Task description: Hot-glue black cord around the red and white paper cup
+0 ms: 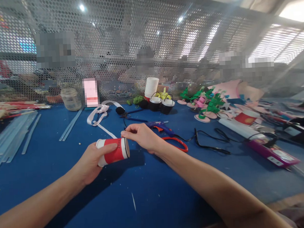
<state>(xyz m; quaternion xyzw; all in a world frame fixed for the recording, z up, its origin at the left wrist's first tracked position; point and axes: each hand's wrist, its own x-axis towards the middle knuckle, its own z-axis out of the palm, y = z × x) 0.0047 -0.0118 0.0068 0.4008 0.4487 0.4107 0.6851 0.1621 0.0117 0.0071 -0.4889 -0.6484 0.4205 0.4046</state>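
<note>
My left hand [89, 163] is wrapped round a red and white paper cup [113, 151], which lies on its side above the blue table with its rim to the right. My right hand [143, 136] is closed in a pinch at the cup's rim, holding a thin black cord [125, 129] against the rim edge. Just behind my right hand lie a blue glue gun [160, 126] and red-handled scissors [177, 144].
Clear glue sticks [13, 136] lie at the left. A pink ribbon [98, 116], a jar [71, 99], stacked white cups [151, 87] and black cup baskets [161, 104] sit further back. Green and pink craft pieces [207, 104], black cables [212, 141] and a purple box [273, 153] fill the right. Perforated mesh [148, 42] stands behind.
</note>
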